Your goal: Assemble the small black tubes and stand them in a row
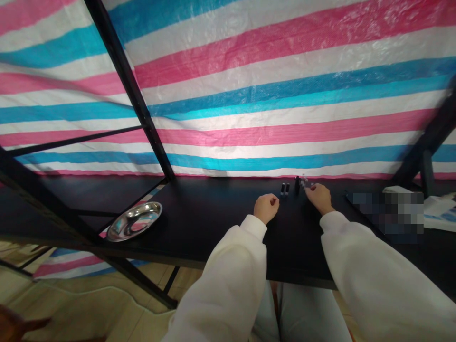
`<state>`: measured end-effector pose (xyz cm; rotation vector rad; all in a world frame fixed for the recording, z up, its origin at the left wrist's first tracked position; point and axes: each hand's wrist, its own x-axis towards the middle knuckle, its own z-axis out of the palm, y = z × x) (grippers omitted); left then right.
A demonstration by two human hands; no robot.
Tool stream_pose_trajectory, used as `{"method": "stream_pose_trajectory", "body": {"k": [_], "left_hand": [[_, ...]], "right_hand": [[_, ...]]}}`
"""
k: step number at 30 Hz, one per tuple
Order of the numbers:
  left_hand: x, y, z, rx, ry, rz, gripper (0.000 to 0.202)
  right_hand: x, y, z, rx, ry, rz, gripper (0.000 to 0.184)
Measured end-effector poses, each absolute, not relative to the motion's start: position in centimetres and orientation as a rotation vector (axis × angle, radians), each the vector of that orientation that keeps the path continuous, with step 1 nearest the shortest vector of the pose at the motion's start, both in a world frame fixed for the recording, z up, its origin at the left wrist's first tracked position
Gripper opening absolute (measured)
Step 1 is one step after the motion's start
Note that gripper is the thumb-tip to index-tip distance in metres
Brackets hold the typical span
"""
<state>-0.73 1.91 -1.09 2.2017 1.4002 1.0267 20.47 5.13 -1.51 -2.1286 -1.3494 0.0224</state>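
My left hand is closed just above the black tabletop, its fingers curled together; whatever it may hold is hidden. To its right, my right hand has its fingertips pinched beside a small cluster of clear or whitish pieces, too small to name. Between the hands, farther back, a short black cylinder-like item stands upright. Left of it are two small dark pieces with pale ends, side by side. Neither hand touches these two pieces.
A shiny oval metal dish sits at the left near the front edge. Black frame posts rise on both sides, with a striped tarp behind. On the right lie a dark blurred-out item and white packaging.
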Motion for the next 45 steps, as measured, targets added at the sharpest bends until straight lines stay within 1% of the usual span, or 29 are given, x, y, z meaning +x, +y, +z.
{"method": "stream_pose_trajectory", "body": {"k": [5, 9, 12, 20, 25, 28, 32, 34, 37, 38, 39, 43, 45], "left_hand": [[-0.7, 1.8, -0.9, 2.206, 1.431, 0.993, 0.019], [-0.7, 1.5, -0.6, 2.198, 1.438, 0.973, 0.019], [-0.8, 1.4, -0.5, 2.195, 1.435, 0.987, 0.019], [-0.7, 1.3, -0.8, 2.224, 1.401, 1.035, 0.018], [-0.8, 1.3, -0.9, 2.222, 1.409, 1.012, 0.019], [-0.7, 1.3, -0.9, 2.228, 1.398, 1.012, 0.019], [-0.5, 1.2, -0.7, 2.21, 1.362, 1.046, 0.017], [-0.4, 1.2, -0.6, 2.177, 1.315, 1.128, 0.022], [-0.4, 1.3, -0.6, 2.111, 1.243, 1.261, 0.042], [-0.4, 1.4, -0.7, 2.1, 1.223, 1.288, 0.045], [-0.4, 1.4, -0.8, 2.096, 1.207, 1.309, 0.044], [-0.4, 1.8, -1.1, 2.137, 1.167, 1.369, 0.023], [-0.4, 1.9, -1.1, 2.149, 1.165, 1.377, 0.021]], "right_hand": [[19.9, 4.7, -1.0, -2.061, -1.439, 0.044, 0.027], [19.0, 5.1, -1.4, -1.927, -1.459, 0.029, 0.024], [18.5, 5.6, -1.7, -1.87, -1.456, 0.027, 0.027], [18.0, 6.4, -2.0, -1.992, -1.446, 0.038, 0.032], [17.9, 6.5, -1.9, -2.032, -1.43, 0.055, 0.03], [17.8, 5.9, -1.1, -2.021, -1.394, 0.042, 0.028], [17.1, 4.1, 1.5, -1.942, -1.345, -0.012, 0.025], [16.1, 2.8, 2.9, -1.805, -1.393, -0.016, 0.022], [14.1, 1.0, 4.0, -1.594, -1.519, 0.018, 0.018], [13.4, 0.5, 4.0, -1.537, -1.576, 0.017, 0.019], [12.8, 0.1, 3.7, -1.484, -1.625, 0.015, 0.019], [11.5, -0.6, 1.9, -1.31, -1.739, 0.104, 0.017], [11.3, -0.7, 1.2, -1.261, -1.757, 0.164, 0.016]]}}
